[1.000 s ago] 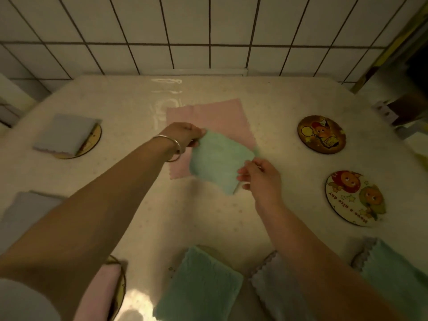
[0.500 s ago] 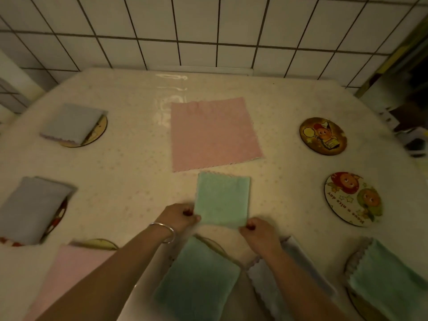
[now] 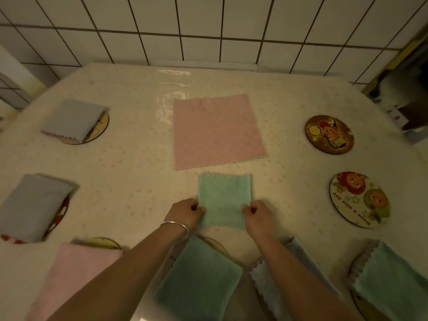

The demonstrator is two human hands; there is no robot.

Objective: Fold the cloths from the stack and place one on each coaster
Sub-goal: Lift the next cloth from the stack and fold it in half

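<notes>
Folded green cloth [image 3: 224, 200] flat on the table [image 3: 129, 181], between both hands. Left hand [image 3: 187, 212] curled, pinching the near-left edge; right hand [image 3: 258, 213] curled, pinching the near-right edge. Far edge of the cloth pointing away from the hands, just short of the pink cloth [image 3: 216, 130], which lies unfolded and spread beyond it. Bracelet [image 3: 176, 227] on the left wrist.

2 bare coasters to the right: brown coaster [image 3: 329, 134] farther, white coaster [image 3: 360, 199] nearer, both well apart from the held cloth.

Folded cloths on other coasters: 2 grey ones at left [image 3: 71, 120] [image 3: 32, 205], 1 pink [image 3: 76, 274], 1 green [image 3: 199, 281] under the forearms, 1 grey [image 3: 273, 281], 1 green at far right [image 3: 391, 279].
</notes>
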